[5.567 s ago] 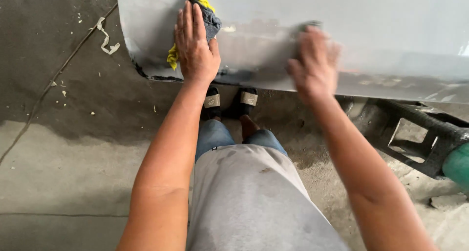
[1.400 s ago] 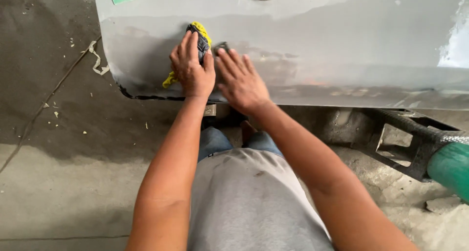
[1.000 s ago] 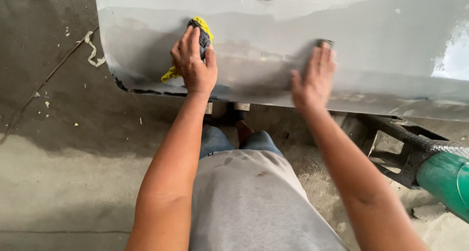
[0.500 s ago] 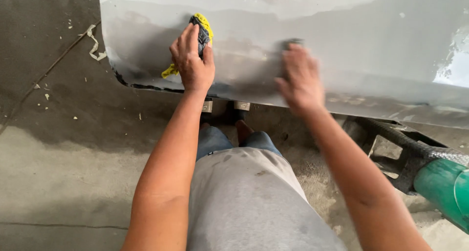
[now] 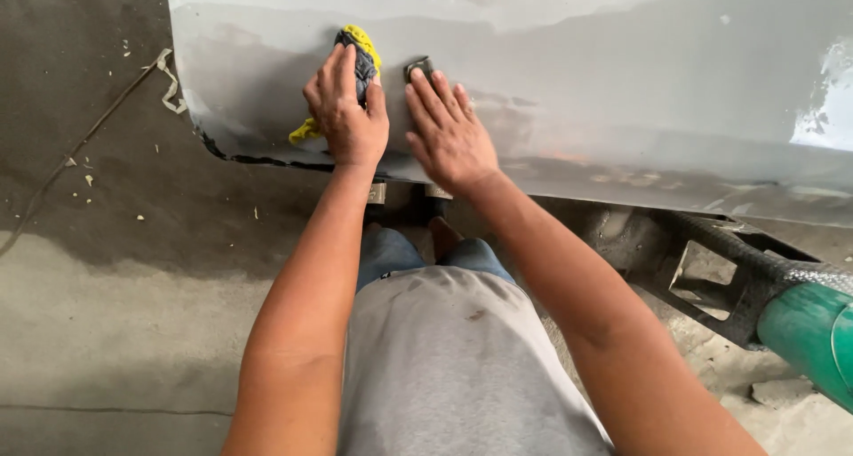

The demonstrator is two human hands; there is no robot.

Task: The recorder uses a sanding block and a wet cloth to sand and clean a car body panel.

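Your left hand (image 5: 347,110) lies flat on the grey panel (image 5: 622,83), fingers together, pressing a yellow & dark rag (image 5: 358,52) against it. The rag pokes out past the fingertips at top, w/ a yellow tail showing below the thumb side. Your right hand (image 5: 449,134) sits just beside the left, palm down, fingers slightly spread over a small dark sanding pad (image 5: 418,66); only its top corner shows beyond the index tip. Green cylinder (image 5: 809,332) is off to the right, well apart.
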